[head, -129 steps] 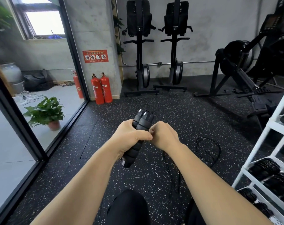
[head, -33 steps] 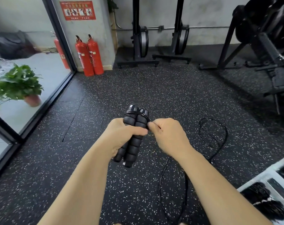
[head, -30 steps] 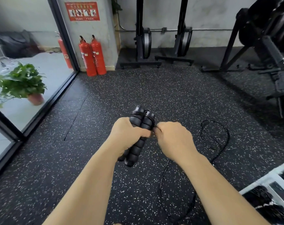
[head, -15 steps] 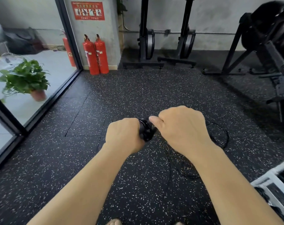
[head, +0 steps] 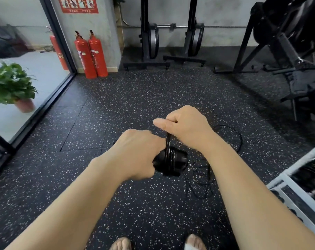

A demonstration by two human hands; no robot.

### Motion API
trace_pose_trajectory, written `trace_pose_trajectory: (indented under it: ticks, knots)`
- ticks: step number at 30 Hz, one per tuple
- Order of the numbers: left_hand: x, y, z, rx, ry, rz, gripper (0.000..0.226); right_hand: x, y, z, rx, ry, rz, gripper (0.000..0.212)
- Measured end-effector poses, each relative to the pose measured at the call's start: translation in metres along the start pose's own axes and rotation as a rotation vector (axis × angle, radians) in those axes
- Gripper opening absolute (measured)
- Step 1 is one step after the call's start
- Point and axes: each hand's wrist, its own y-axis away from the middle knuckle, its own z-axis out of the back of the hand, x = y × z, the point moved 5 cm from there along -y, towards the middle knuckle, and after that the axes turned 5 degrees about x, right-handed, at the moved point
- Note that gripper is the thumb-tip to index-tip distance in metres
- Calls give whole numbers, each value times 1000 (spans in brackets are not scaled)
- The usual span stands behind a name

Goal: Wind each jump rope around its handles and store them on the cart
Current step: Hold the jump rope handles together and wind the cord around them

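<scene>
Both forearms are reaching in from the bottom corners and meeting at mid-frame over the speckled black floor. The left hand is lying knuckles-up, its back turned to the camera and its fingers curling tight around the paired black handles; only the handle ends are poking out to the right of the fist. The right hand is sitting a little higher and farther out, balled into a fist with the thumb pointing left, and it is pinching the rope against the curled fingers. From that pinch the rope is running taut, straight down to the handles, where several turns are lying wrapped across them. The slack part is trailing in loose loops on the floor to the right of the hands, partly hiding behind the right forearm. A white cart is showing at the lower right edge, just beside that forearm, with dark, blurred bundles lying on its shelf. Two red fire extinguishers are standing against the far pillar, and a potted plant is sitting behind the glass at left.
</scene>
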Motion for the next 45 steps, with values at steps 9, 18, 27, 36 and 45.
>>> trace_pose_trajectory:
  ticks: [9, 18, 27, 36, 45]
  knots:
    - [9, 10, 20, -103, 576, 30, 26, -15, 7, -30, 284, -875, -284, 35]
    - [55, 9, 11, -165, 1049, 280, 23, -8, 1, -53, 13, -757, -390, 31]
    - [62, 12, 4, -172, 1491, 329, 15, 12, 10, -35, 54, -815, -155, 21]
    - [69, 11, 3, -230, 1399, 319, 36, 18, 10, -35, -81, -767, -137, 40]
    - [49, 15, 15, -503, 420, 684, 50, 17, 5, -34, -178, -814, -187, 49]
